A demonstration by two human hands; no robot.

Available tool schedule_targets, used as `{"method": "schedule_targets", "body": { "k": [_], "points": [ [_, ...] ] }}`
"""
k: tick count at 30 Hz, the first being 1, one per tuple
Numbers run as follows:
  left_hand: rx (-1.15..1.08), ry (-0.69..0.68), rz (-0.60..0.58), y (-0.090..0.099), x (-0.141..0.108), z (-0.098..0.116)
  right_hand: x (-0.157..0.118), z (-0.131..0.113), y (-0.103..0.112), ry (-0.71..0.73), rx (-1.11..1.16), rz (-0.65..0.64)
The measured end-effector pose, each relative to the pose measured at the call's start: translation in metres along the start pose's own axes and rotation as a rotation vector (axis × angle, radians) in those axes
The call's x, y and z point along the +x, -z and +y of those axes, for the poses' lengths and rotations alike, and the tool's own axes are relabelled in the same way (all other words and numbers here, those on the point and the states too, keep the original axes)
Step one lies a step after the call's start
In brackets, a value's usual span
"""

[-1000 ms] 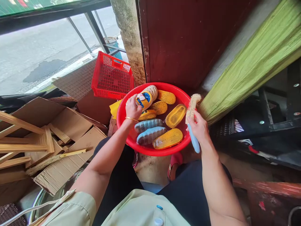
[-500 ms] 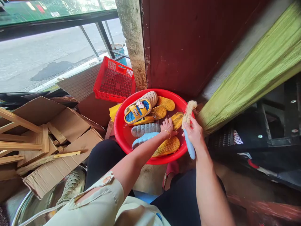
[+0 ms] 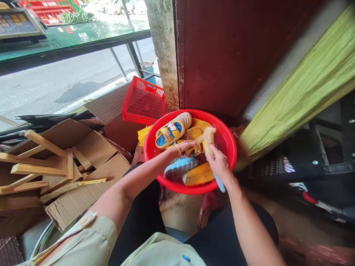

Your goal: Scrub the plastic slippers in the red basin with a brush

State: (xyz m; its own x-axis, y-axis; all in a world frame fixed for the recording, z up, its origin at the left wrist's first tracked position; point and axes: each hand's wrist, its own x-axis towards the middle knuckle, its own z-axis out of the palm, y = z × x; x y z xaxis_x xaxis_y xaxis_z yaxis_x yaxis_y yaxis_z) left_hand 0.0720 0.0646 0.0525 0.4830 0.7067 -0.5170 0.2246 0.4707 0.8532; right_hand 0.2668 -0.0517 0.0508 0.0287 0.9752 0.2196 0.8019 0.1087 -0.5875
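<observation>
A red basin (image 3: 233,147) of water holds several sandals and slippers. My left hand (image 3: 189,145) is closed on a yellow sandal (image 3: 197,150) with a cartoon print, held over the basin's middle. Gripped in my right hand (image 3: 219,162) is a scrub brush (image 3: 209,136) with pale bristles and a light blue handle; the bristles are at the sandal, partly blurred. Nearer me lie a light blue slipper (image 3: 181,168) and a yellow slipper, sole up (image 3: 200,174). A beige clog (image 3: 185,120) and a yellow-and-blue sandal (image 3: 169,134) rest at the far left of the basin.
Behind the basin stands a red plastic crate (image 3: 144,101). Flattened cardboard (image 3: 94,160) and an overturned wooden stool (image 3: 55,166) are on the left. A dark red panel (image 3: 216,55) rises at the back, and a green cloth (image 3: 294,85) hangs at the right.
My left hand has lifted the yellow sandal from the water. The brush has moved left, down to the sandal. The view has shifted slightly.
</observation>
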Motion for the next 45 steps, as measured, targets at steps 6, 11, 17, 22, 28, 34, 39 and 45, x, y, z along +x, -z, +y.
{"method": "schedule_targets", "body": {
  "k": [6,11,17,22,28,34,39,45],
  "points": [
    [-0.055,-0.096,-0.031,0.022,-0.034,-0.022,-0.01,-0.028,-0.022,0.026,-0.235,-0.165],
    [-0.024,-0.052,0.011,0.028,-0.031,-0.038,0.021,0.004,-0.017,-0.144,-0.201,-0.124],
    [-0.1,0.068,-0.022,0.043,-0.027,-0.033,0.028,0.009,-0.02,-0.114,0.117,0.026],
    [-0.285,0.104,-0.064,0.043,-0.031,-0.02,0.021,-0.02,-0.03,-0.328,0.67,0.024],
    [-0.381,-0.123,-0.133,0.036,-0.04,-0.008,0.024,-0.031,-0.026,-0.628,1.082,0.182],
    [-0.248,-0.425,-0.043,0.026,-0.034,-0.012,0.029,-0.027,-0.014,-0.622,1.203,0.118],
    [-0.295,-0.509,0.087,0.006,-0.022,-0.018,0.027,-0.037,-0.018,-0.628,1.243,-0.016],
    [-0.504,-0.497,0.178,-0.01,-0.011,-0.016,0.028,-0.047,-0.024,-0.58,1.333,-0.076]
  ]
}}
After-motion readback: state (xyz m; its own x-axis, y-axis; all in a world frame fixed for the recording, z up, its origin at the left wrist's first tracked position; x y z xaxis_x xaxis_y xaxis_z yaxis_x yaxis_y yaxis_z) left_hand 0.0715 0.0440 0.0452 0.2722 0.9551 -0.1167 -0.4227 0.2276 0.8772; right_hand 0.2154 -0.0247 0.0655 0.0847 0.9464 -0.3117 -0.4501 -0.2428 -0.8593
